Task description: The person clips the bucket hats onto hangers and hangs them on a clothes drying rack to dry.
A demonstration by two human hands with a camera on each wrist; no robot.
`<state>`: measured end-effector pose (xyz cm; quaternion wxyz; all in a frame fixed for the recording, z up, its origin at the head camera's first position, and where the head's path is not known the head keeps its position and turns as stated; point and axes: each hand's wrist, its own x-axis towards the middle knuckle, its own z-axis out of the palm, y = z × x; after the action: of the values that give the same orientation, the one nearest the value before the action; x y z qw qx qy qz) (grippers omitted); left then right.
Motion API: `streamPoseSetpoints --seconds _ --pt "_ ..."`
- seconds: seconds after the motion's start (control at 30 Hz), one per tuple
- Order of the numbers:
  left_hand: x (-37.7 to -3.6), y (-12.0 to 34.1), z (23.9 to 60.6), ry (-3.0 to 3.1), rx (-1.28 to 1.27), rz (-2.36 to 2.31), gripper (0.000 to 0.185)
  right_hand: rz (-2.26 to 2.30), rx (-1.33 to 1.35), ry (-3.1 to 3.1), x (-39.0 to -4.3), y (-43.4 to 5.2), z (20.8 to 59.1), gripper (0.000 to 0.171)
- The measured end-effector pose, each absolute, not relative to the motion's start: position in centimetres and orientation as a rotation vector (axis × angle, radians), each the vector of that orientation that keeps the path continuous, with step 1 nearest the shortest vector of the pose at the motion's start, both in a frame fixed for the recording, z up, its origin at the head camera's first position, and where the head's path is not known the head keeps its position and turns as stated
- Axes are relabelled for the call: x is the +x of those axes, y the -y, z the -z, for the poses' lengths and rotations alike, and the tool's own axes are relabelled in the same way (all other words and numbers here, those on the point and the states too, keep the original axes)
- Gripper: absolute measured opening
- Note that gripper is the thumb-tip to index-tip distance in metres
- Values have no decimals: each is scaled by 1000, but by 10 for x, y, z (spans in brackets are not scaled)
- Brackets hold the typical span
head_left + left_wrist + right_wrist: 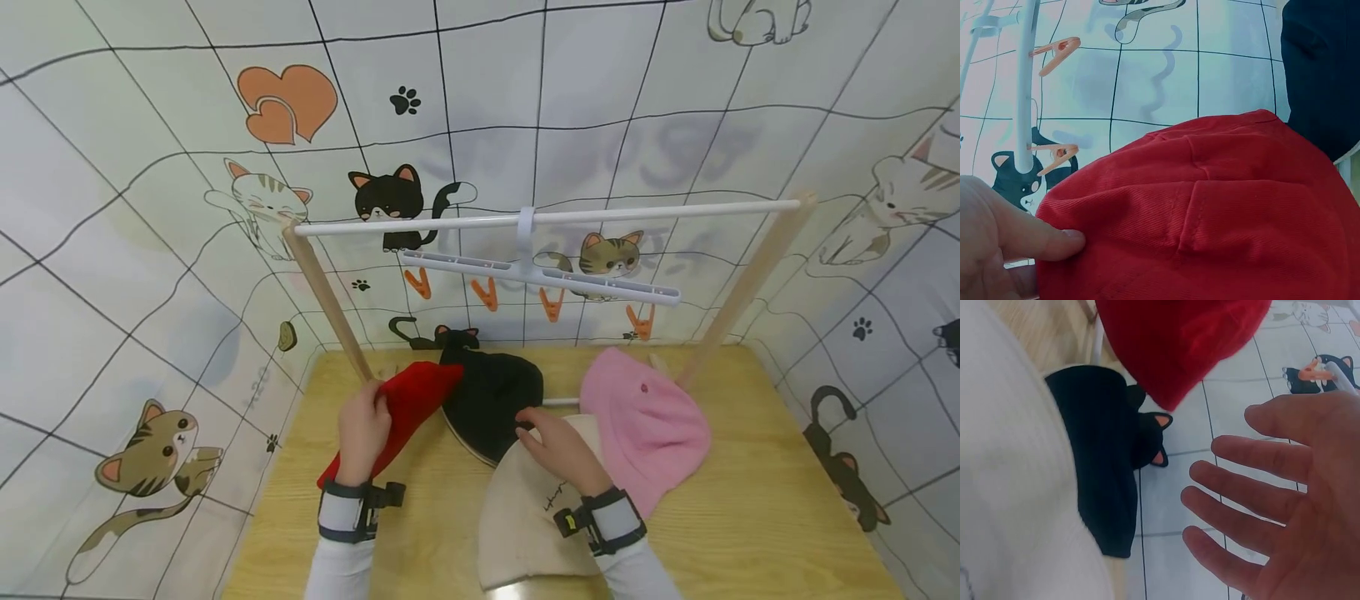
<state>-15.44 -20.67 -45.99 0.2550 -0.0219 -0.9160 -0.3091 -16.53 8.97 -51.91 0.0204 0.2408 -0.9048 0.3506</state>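
My left hand [364,429] pinches the edge of a red cloth hat [411,407] between thumb and fingers. In the left wrist view the thumb presses on the stitched fabric of the red hat [1210,206]. My right hand [558,446] holds nothing; its fingers are spread and slightly bent in the right wrist view. Below it lies a cream hat [517,508] with dark script on it. Between the hands, farther back, is a black hat [498,396], partly behind the red one. A pink hat [648,421] lies to the right, beside the cream hat.
Wooden posts [330,304] hold up a white rod [637,214] above the table [720,517]. From the rod hangs a white hanger [480,265] with several orange clips [551,305]. Cat-patterned cloth walls surround the back and sides.
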Motion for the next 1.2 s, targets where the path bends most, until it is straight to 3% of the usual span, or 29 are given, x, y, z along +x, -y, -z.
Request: streamPoseSetpoints --seconds 0.5,1.2 --pt "-177 205 448 2503 -76 840 12 -1583 1051 2653 -218 -57 488 22" --pt "-205 214 436 2554 -86 801 11 -1672 929 2633 -273 5 444 47"
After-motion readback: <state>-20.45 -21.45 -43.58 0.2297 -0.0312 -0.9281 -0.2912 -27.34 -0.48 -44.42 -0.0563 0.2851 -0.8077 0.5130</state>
